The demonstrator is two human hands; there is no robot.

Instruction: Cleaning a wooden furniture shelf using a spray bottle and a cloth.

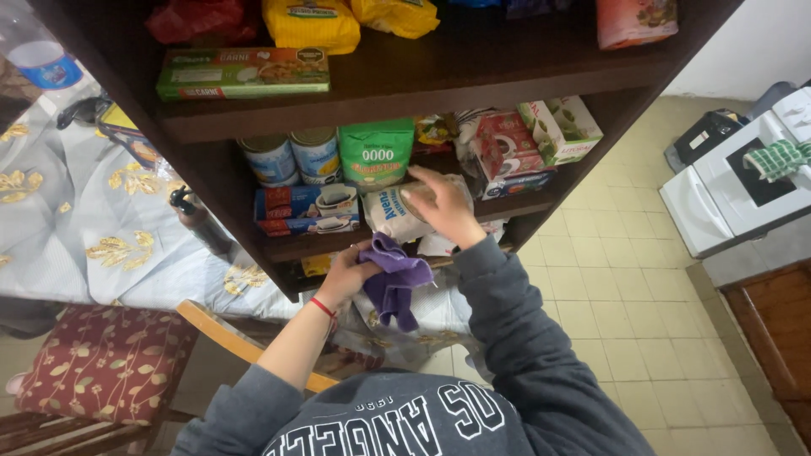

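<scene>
1. My left hand (345, 274) is closed around a purple cloth (397, 279), bunched in my fingers; the loose end hangs down near the front edge of the lower shelf (291, 245).
2. My right hand (443, 207) is pressed flat, fingers together, on a pale paper bag (390, 215) that lies tilted on that lower shelf. I cannot tell whether the fingers grip the bag or only rest on it.
3. The cloth sits just near of the pale bag, between my 2 hands, just below the right one.
4. Left of the bag: a blue and red box (306, 209) lying flat. Behind it stand 2 tins (291, 156) side by side, and right of them a green bag (376, 154) upright.
5. Right of my right hand: a red box (505, 150) and a white and green box (559, 128), both leaning.
6. Upper shelf: a long green box (242, 73) lying flat, yellow bags (311, 23) behind it.
7. Left of the shelves, a table (68, 228) under a pale cloth with gold leaf print; a chair with a red floral cushion (106, 363) stands near it.
8. Far right, a white stove (735, 181) with a green checked towel (777, 158) on it.
</scene>
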